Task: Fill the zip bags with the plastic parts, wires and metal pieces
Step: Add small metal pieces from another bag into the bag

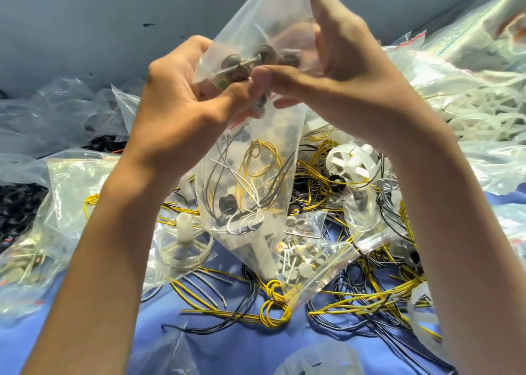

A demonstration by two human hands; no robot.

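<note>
**Above the blue cloth: one bag in filling, much still loose**

Over the blue cloth (233, 346), the left hand (182, 95) and the right hand (341, 70) hold a clear bag (250, 175) up in the middle of my feed. Both hands grasp its upper part: the left curls round the film, and the right pinches it with the thumb in front. Between them, behind the film, I see a bolt (239, 65) and dark discs (266, 52). A red zip line shows just below the fingers, so I cannot tell if the bolt sits in this same bag or in a smaller one going in. The lower part carries yellow, white and black wires (256, 164) and some white plastic.

I judge the task as partly done. Packed bags (28, 258) lie at the left, and a small bag (307, 263) of metal pieces lies under the held one. Much is left. Loose wires (273, 312) spread over the cloth, and a white wheel (351, 164) lies among them at the right. The held bag is not yet zipped, as far as I can see.
</note>
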